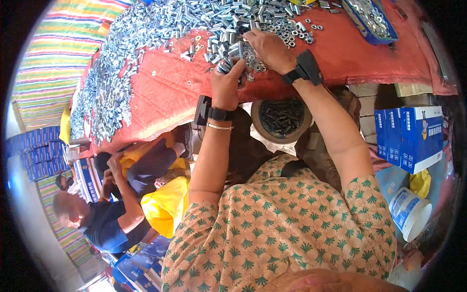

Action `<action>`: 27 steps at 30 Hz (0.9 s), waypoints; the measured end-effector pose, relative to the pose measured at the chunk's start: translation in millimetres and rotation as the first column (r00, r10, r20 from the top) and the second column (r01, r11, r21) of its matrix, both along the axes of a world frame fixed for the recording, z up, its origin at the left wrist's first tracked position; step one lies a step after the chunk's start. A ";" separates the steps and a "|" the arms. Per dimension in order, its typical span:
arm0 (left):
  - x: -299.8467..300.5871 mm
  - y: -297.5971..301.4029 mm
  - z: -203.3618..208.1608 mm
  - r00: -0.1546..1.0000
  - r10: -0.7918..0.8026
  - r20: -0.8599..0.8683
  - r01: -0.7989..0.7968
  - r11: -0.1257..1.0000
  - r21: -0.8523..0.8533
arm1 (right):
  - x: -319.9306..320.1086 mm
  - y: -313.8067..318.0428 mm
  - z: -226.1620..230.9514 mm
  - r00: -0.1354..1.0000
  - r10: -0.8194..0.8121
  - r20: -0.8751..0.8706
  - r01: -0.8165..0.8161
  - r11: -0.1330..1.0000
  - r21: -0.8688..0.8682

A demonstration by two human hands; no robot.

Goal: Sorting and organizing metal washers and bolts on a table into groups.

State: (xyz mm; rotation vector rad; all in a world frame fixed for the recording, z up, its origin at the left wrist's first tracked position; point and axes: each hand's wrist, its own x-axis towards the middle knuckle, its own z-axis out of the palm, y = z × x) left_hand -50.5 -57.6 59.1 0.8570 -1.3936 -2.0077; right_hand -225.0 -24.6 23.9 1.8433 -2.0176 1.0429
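My left hand [225,89] is closed around several short, shiny metal sleeves [224,66] at the near edge of the red-covered table [163,95]. My right hand [272,50] reaches in beside it, palm down, its fingers bent together at the edge of the heap. Whatever its fingertips hold is hidden. A large heap of loose metal sleeves [165,22] spreads beyond both hands and off to the left. Loose nuts [293,35] lie just past my right hand, and small rings [250,61] lie between the hands.
A blue tray [393,36] of metal parts stands at the far right. Below the table edge, between my legs, sits a round tub [256,117] of dark bolts. Blue-white boxes [408,138] and a white bucket [413,216] are at right. Another person [109,214] sits at left.
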 end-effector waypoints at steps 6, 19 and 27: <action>-3.9 -0.5 -20.6 0.995 0.085 -0.044 -0.084 0.996 0.029 | -36.2 18.7 26.3 0.706 0.038 0.708 -0.042 0.999 -0.012; -7.8 -7.1 -12.9 1.000 -0.014 0.021 0.016 0.991 -0.136 | -12.2 33.4 31.7 0.444 0.260 0.858 -0.295 0.946 -0.134; -6.8 -6.5 -23.8 0.999 -0.035 -0.009 0.033 0.991 -0.128 | -13.8 37.2 31.4 0.510 0.189 0.839 -0.350 0.937 0.002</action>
